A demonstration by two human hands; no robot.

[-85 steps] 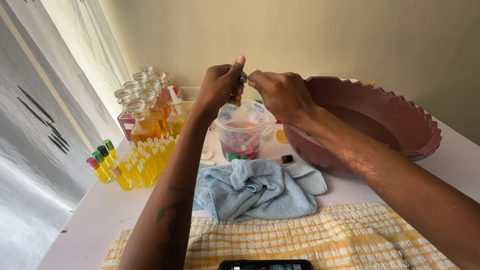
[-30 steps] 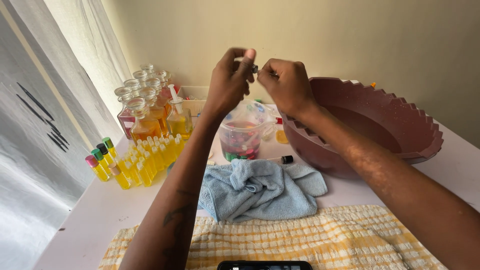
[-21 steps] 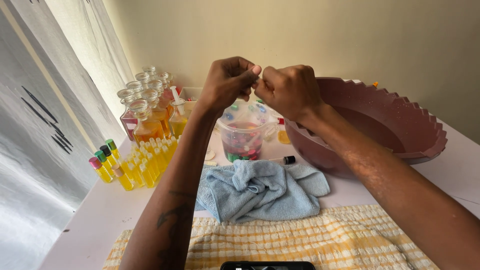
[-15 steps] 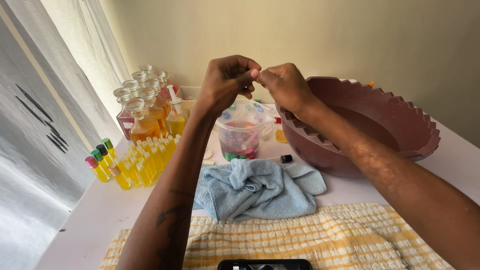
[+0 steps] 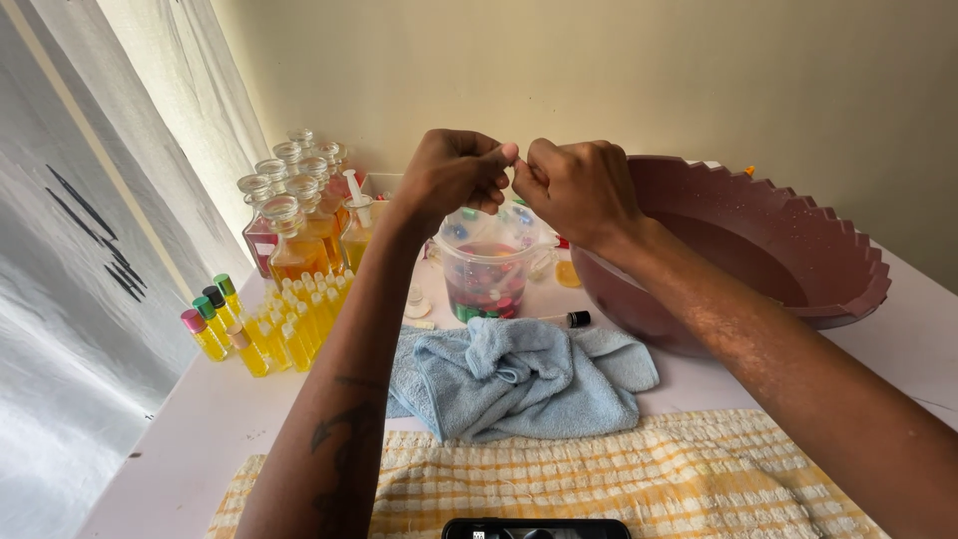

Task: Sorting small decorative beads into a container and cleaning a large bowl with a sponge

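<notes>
My left hand (image 5: 454, 175) and my right hand (image 5: 579, 190) are raised together, fingertips meeting, above a clear plastic jug (image 5: 489, 274) that holds several coloured caps. Both hands have their fingers curled and pinched on one small object between them. That object is almost wholly hidden by the fingers, so I cannot tell what it is. Below the hands, on the white table, a thin vial with a black cap (image 5: 564, 319) lies beside a crumpled blue cloth (image 5: 529, 379).
A large maroon basin (image 5: 798, 260) stands at the right. Several small yellow-filled bottles (image 5: 289, 329) and taller glass bottles of amber liquid (image 5: 294, 235) crowd the left. A yellow checked towel (image 5: 599, 479) and a black phone (image 5: 539, 529) lie at the front edge. A curtain hangs at the left.
Both hands stayed joined above the jug, and the fingers have worked closer around the small object. It showed between them earlier and is now covered.
</notes>
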